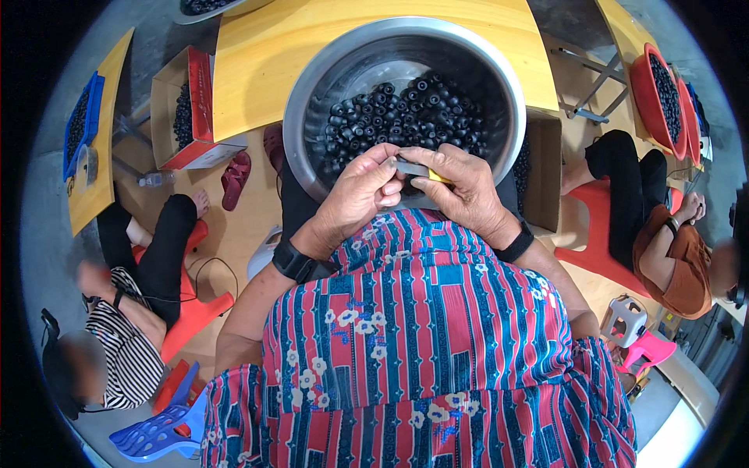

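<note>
A wide metal basin (295, 109) in front of me holds many small, black, round parts (398, 113). Over its near edge, my two hands meet at the fingertips. My right hand (472, 191) is closed around a small yellow-handled knife (438, 177), whose flat grey blade points toward my left fingers. My left hand (355, 191) is closed in a pinch by the blade's tip. What those fingers hold, if anything, is too small and too covered to make out.
The yellow table (250, 70) lies beyond and beside the basin. Cardboard boxes of black parts stand left (173, 129) and right (544, 171). Co-workers sit on red chairs at left (129, 335) and right (671, 257). A red slipper (236, 181) and plastic bottle (157, 179) are on the floor.
</note>
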